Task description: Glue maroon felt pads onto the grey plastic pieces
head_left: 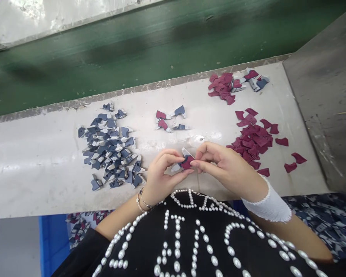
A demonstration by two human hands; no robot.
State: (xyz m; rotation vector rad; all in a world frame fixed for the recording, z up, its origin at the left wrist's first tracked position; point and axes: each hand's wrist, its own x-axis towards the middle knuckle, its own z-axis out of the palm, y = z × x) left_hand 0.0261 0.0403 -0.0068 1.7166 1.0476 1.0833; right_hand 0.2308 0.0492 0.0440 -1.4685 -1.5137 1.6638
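Note:
Near the front edge of the pale work surface, my left hand (165,173) pinches a small grey and navy part (186,158) with a dark red piece on its face. The fingertips of my right hand (216,163) press on the right side of that red piece. To the left lies a large pile of navy and grey parts (111,148). Dark red flat pieces (255,140) are heaped beyond my right hand. Between the piles, a few parts (179,111) lie loose, some with red faces and some with navy.
A smaller red heap (223,86) and assembled parts (258,81) lie at the back right. Behind the surface runs a green belt (161,46). A metal panel (331,96) stands at right. Below are a blue bin (53,238) at left and many parts (325,219) at right.

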